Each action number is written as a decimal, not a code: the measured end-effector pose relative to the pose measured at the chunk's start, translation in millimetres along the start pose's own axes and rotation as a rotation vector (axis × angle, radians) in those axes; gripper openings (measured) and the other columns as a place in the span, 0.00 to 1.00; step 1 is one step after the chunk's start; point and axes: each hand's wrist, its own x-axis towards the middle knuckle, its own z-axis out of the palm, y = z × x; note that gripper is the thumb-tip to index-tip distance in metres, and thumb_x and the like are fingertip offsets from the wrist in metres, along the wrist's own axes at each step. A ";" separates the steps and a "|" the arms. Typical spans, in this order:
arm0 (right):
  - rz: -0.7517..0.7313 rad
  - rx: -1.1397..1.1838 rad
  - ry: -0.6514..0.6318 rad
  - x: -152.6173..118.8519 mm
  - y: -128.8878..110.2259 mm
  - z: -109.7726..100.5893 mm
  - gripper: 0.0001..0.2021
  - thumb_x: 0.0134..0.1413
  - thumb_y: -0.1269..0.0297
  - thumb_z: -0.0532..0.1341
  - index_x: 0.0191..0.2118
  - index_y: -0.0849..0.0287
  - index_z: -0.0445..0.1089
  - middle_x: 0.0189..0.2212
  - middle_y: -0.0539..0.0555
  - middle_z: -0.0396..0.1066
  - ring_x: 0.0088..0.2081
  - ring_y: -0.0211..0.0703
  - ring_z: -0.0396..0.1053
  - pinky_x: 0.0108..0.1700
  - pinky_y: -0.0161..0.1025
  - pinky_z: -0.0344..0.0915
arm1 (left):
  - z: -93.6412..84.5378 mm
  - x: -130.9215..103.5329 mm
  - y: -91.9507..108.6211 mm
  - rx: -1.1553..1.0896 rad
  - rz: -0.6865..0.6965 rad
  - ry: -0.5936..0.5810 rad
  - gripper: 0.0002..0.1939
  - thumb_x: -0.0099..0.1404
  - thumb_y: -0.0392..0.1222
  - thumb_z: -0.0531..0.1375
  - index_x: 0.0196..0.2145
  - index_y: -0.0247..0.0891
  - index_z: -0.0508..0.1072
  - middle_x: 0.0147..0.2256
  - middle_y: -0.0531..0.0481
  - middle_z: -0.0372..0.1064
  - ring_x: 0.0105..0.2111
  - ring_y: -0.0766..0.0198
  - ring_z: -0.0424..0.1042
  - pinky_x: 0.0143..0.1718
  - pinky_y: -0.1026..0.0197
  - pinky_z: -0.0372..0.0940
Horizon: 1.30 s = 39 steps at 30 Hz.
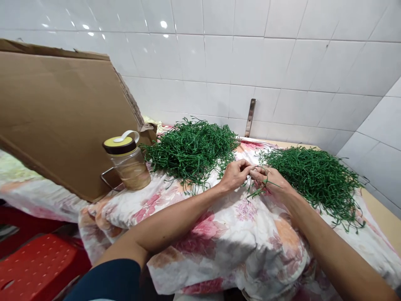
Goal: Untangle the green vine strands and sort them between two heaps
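My left hand (235,174) and my right hand (272,180) meet fingertip to fingertip over the flowered cloth (219,251). Thin green plastic-looking stems (257,192) are held in the curled fingers of my right hand, their ends poking out below and to the side. The thumb and forefinger of my left hand are pinched together at the right fingertips; what lies between them is too small to make out. A tangled heap of green stems (192,148) lies beyond my left hand. Another green heap (313,177) spreads beside my right hand.
A clear jug with a yellow and dark lid (133,169) holds brownish liquid at the left. Behind it leans a large cardboard sheet (62,117). A red plastic stool (44,263) stands low at the left. White wall tiles (219,58) rise behind the table, near an upright metal strip (250,118).
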 end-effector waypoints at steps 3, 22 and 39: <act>-0.035 0.036 0.017 -0.8 2.2 3.4 0.23 0.45 0.46 0.74 0.25 0.58 0.64 0.18 0.45 0.61 0.18 0.32 0.54 0.18 0.33 0.48 | -0.5 -0.8 -0.3 0.045 0.010 0.010 0.13 0.65 0.49 0.61 0.32 0.35 0.76 0.28 0.50 0.73 0.27 0.67 0.68 0.30 0.65 0.61; -0.022 -0.109 0.005 -0.6 -1.3 -4.1 0.16 0.52 0.57 0.66 0.21 0.58 0.63 0.17 0.47 0.61 0.18 0.33 0.55 0.18 0.33 0.51 | -4.9 -6.3 12.8 0.349 0.098 -0.109 0.09 0.67 0.37 0.58 0.39 0.34 0.79 0.32 0.49 0.76 0.31 0.64 0.71 0.38 0.63 0.64; 0.017 -0.010 -0.061 -0.5 -1.6 -9.6 0.24 0.47 0.42 0.71 0.25 0.57 0.64 0.17 0.47 0.61 0.17 0.33 0.55 0.17 0.33 0.49 | -5.4 -7.3 19.1 0.378 0.138 -0.112 0.09 0.67 0.37 0.58 0.37 0.34 0.78 0.32 0.48 0.76 0.30 0.64 0.70 0.37 0.63 0.62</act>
